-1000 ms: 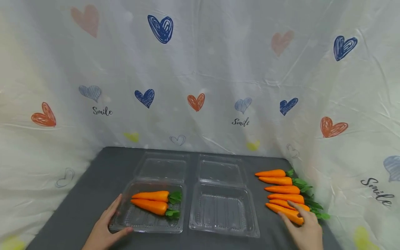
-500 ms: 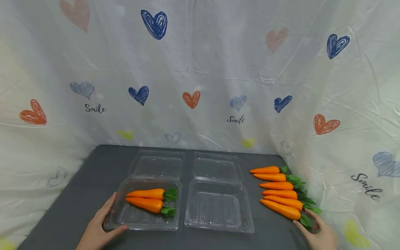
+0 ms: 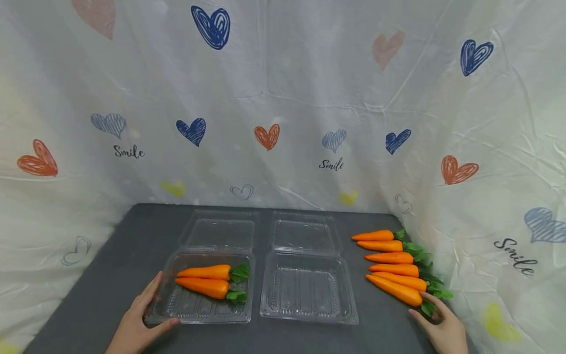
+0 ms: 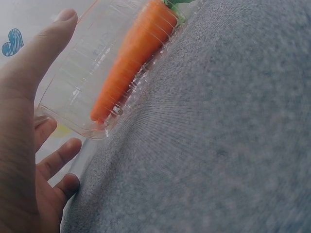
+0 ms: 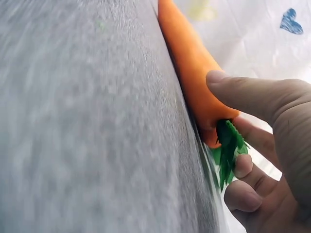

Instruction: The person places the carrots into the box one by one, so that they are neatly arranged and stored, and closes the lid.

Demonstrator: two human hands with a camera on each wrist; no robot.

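Note:
My left hand [image 3: 138, 314] lies at the left front corner of the left clear plastic clamshell container [image 3: 208, 317], fingers along its side and thumb at its front edge. In the left wrist view those fingers [image 4: 60, 158] are spread, close to the clear wall. Two carrots [image 3: 203, 287] with green tops lie inside that container. At the right, my right hand [image 3: 444, 327] pinches the thick end of the nearest carrot [image 3: 398, 291] in a row of several. The right wrist view has the thumb over this carrot [image 5: 189, 63], with the other fingers behind its leaves [image 5: 228, 145].
A second clear clamshell container [image 3: 309, 317] stands open in the middle, its lid [image 3: 302, 233] folded back. The other carrots [image 3: 389, 258] lie side by side, leaves towards the right-hand curtain [image 3: 486, 196]. Everything is on a dark grey table [image 3: 132, 246].
My right hand pulled back from over the front carrot to its leafy end, then closed in on it. The left hand keeps its place. The whole head view shifted slightly.

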